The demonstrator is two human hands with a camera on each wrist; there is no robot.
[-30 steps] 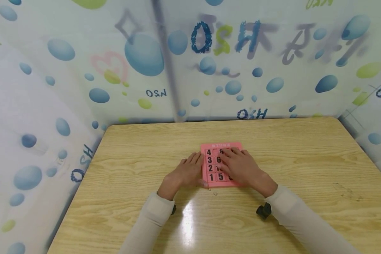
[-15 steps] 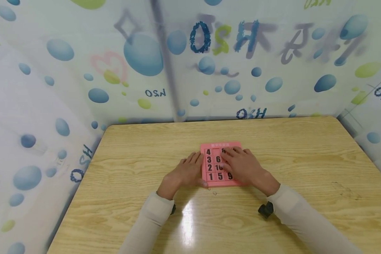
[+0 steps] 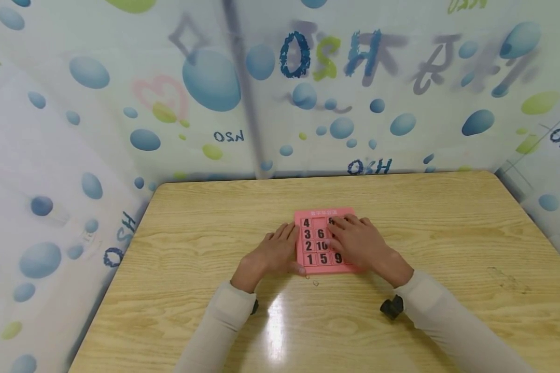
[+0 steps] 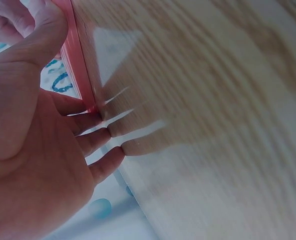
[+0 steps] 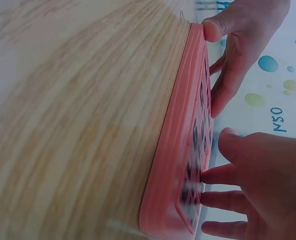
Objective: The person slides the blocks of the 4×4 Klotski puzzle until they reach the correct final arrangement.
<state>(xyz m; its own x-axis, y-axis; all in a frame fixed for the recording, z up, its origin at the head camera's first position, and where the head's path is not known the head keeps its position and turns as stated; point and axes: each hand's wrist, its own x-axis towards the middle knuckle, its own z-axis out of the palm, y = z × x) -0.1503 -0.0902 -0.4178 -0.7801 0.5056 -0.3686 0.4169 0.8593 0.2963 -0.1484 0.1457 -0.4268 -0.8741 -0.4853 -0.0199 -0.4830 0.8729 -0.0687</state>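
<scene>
A pink number slide puzzle [image 3: 326, 270] lies flat on the wooden table, its black-numbered tiles facing up. Along its left side rests my left hand [image 3: 271, 254], fingers straight, thumb at the near left corner. The left wrist view shows those fingers [image 4: 107, 162] reaching down beside the puzzle's edge to the tabletop. My right hand [image 3: 364, 246] spreads over the right part, fingertips touching the tiles, as the right wrist view also shows. A tile numbered 8 [image 3: 331, 221] peeks out beside the right fingertips. Left of it, a bare slot [image 3: 318, 223] separates it from tile 4 [image 3: 306, 223]. The right-hand columns are mostly hidden.
The wooden table [image 3: 191, 228] extends around the puzzle on all sides. Small marks [image 3: 316, 283] show just in front of it. A patterned curtain [image 3: 270, 103] with blue drops stands behind the table's far edge.
My right hand has shifted slightly right, and tile 8 has slid right with it. The slot beside tile 4 has widened, and tile 9 shows more. My left hand stays in place.
</scene>
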